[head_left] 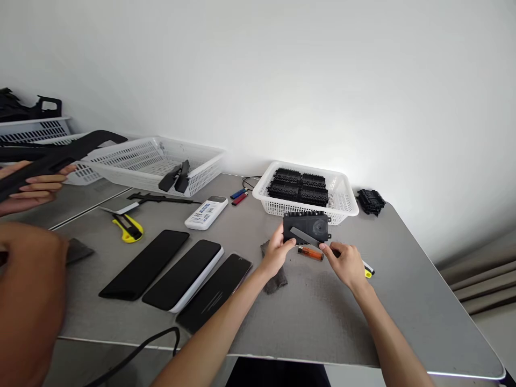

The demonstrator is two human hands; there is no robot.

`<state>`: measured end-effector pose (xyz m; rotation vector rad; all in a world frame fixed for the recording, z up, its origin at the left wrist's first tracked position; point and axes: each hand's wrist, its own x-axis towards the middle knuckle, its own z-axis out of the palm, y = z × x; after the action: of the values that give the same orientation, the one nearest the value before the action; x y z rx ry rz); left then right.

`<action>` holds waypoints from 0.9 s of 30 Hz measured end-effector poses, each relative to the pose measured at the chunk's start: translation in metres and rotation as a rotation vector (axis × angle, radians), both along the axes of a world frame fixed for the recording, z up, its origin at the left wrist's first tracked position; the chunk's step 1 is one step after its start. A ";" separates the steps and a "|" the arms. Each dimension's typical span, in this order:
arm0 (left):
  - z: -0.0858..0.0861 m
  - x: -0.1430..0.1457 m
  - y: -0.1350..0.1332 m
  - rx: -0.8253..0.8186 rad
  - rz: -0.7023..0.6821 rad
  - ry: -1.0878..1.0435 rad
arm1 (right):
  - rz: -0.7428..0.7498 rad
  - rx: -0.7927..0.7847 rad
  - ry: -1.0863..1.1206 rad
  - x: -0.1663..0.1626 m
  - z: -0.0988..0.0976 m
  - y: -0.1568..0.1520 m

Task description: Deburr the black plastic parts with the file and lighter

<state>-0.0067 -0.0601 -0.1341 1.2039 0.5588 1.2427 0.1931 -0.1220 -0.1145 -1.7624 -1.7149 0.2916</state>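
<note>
My left hand [277, 252] grips the left end of a black plastic housing [310, 224], raised above the table. A round recess shows on its right side, and small tabs stick out along its edges. My right hand [345, 263] is closed around the dark handle of a flat grey blade-like tool [305, 237]. The tool lies across the face of the housing; whether it is a file or a scraper I cannot tell. Below the housing are an orange lighter [310, 253] and a dark grey cloth [276, 280]. A yellow-ended cutter [368, 270] is partly behind my right hand.
A white basket [264, 203] holds several black parts, with a black stack [371, 201] beside it. Three phones [183, 275], a yellow utility knife [129, 228], a caliper [163, 198] and a white device [207, 212] lie leftward. At left, another person's hand [38, 188] holds a long black part.
</note>
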 end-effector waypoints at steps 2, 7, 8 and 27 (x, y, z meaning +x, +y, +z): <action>-0.001 0.000 0.000 0.025 -0.006 0.005 | -0.013 0.001 -0.012 -0.001 0.001 0.000; 0.001 -0.001 0.001 0.056 -0.017 -0.008 | -0.029 0.003 -0.037 0.000 0.005 -0.002; 0.001 -0.001 0.001 0.061 -0.014 -0.009 | -0.031 0.001 -0.042 0.001 0.005 -0.002; -0.005 -0.008 0.007 0.021 0.029 0.073 | 0.005 0.071 -0.077 0.013 0.003 0.001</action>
<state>-0.0144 -0.0527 -0.1390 1.2662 0.6199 1.2355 0.2061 -0.1214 -0.1116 -1.7382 -1.7621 0.1651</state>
